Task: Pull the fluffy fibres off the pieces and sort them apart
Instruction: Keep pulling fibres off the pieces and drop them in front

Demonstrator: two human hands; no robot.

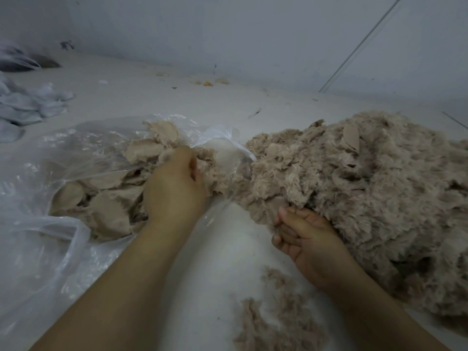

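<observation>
A big heap of beige fluffy pieces (367,178) covers the right side of the white surface. On the left lies a clear plastic bag (63,153) with flat beige pieces (109,211) inside. My left hand (174,188) reaches into the bag's mouth, its fingers curled round fluffy material there. My right hand (306,236) lies palm up at the heap's near edge, with its fingers curled into the fluff. A small tuft of loose fibres (276,323) sits between my forearms.
White fabric pieces (30,105) are piled at the far left, with a dark bundle (22,62) behind them. Small scraps (207,83) lie along the far wall. A thin cord (362,44) slants down the wall at the right.
</observation>
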